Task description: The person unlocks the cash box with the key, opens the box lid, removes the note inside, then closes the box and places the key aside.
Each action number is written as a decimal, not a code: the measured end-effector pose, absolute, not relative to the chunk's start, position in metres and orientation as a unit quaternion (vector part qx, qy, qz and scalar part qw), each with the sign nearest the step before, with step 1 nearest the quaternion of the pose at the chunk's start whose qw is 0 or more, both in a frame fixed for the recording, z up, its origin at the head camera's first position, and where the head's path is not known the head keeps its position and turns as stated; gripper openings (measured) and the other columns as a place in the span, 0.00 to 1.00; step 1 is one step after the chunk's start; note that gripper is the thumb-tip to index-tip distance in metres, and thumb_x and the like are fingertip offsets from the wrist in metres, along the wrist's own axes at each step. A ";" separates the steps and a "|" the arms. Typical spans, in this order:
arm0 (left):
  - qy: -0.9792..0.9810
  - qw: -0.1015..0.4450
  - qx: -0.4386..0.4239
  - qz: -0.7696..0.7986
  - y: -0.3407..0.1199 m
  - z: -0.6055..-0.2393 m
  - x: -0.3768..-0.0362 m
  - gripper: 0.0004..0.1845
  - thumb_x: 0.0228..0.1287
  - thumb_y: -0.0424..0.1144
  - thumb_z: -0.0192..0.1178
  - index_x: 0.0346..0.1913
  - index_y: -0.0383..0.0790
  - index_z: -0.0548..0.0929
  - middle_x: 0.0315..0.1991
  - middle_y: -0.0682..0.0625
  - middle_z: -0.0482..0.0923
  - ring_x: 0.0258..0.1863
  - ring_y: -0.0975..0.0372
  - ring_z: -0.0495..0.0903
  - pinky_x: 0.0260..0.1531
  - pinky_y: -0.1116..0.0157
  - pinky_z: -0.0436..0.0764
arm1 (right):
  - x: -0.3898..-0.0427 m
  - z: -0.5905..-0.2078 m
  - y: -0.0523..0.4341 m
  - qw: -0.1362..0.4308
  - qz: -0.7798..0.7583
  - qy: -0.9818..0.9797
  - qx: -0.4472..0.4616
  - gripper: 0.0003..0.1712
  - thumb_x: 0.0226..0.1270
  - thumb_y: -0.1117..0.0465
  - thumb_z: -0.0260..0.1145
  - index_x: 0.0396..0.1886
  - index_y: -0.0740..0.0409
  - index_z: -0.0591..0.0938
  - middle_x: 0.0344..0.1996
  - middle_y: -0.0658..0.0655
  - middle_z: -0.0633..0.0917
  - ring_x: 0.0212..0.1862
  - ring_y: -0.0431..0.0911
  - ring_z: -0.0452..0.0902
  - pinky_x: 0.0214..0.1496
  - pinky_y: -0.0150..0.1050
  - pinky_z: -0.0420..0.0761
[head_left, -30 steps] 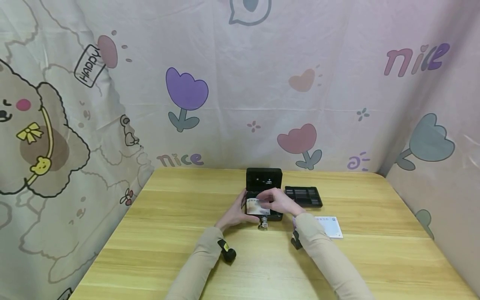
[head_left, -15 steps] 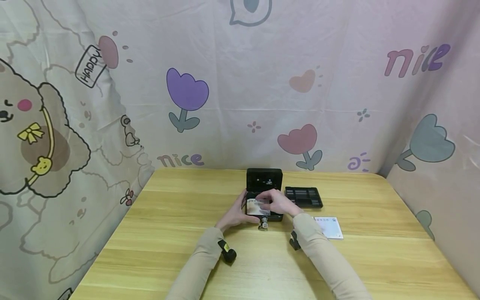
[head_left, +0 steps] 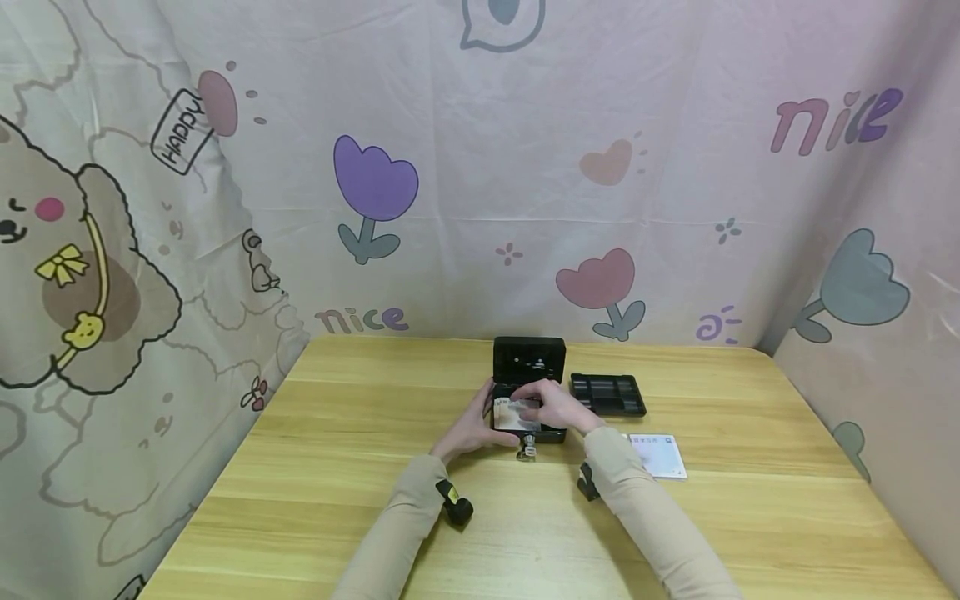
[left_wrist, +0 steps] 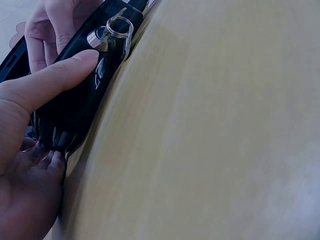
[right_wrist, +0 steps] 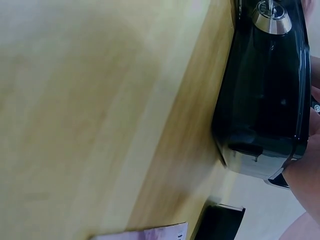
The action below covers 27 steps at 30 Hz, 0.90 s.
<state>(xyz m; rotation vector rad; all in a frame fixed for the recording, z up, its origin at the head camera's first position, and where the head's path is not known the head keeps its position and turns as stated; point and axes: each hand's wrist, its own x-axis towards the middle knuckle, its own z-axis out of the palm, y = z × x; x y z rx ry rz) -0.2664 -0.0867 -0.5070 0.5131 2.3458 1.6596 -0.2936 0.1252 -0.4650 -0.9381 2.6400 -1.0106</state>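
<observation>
**Left grip (head_left: 474, 425) and right grip (head_left: 557, 404) are resting at an open black cash box (right_wrist: 262, 85)**

A light wood-grain desk (head_left: 345, 467) is carrying everything, with a cartoon-printed fabric backdrop (head_left: 465, 200) hanging beyond and beside the grips. The backdrop is showing "HAPPY" far up to the left and "nice" twice; a notepad (head_left: 662, 456), lying right of the right grip, is bearing print too small to read.

The left grip is holding the box's left side, its thumb lying across the front beside the lock (left_wrist: 98, 40), where a key ring (head_left: 527, 448) is hanging. The right grip is bending its fingers over printed paper slips (head_left: 510, 415) inside; whether it is pinching them, I cannot tell.

The raised lid (head_left: 528, 357) is standing just beyond both grips, near the desk's far edge. A compartment tray (head_left: 609, 393) is lying close on the right grip's right; wood is stretching leftward from the left grip.
</observation>
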 end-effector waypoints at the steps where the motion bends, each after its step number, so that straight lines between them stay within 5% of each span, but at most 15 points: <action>1: 0.798 0.111 0.176 0.565 -0.087 -0.507 -0.266 0.67 0.51 0.39 0.79 0.81 0.34 0.38 0.82 0.34 0.39 0.81 0.41 0.46 0.80 0.45 0.54 | -0.293 -0.465 0.125 0.083 -0.339 0.884 -0.312 0.18 0.65 0.68 0.68 0.55 0.64 0.84 0.52 0.62 0.88 0.53 0.53 0.83 0.58 0.54 0.84; 27: 0.792 0.108 0.181 0.572 -0.087 -0.508 -0.267 0.68 0.48 0.37 0.80 0.80 0.32 0.38 0.82 0.33 0.40 0.81 0.41 0.46 0.80 0.46 0.52 | -0.292 -0.465 0.124 0.060 -0.384 0.875 -0.289 0.17 0.65 0.69 0.68 0.54 0.63 0.85 0.49 0.62 0.88 0.48 0.51 0.84 0.49 0.45 0.85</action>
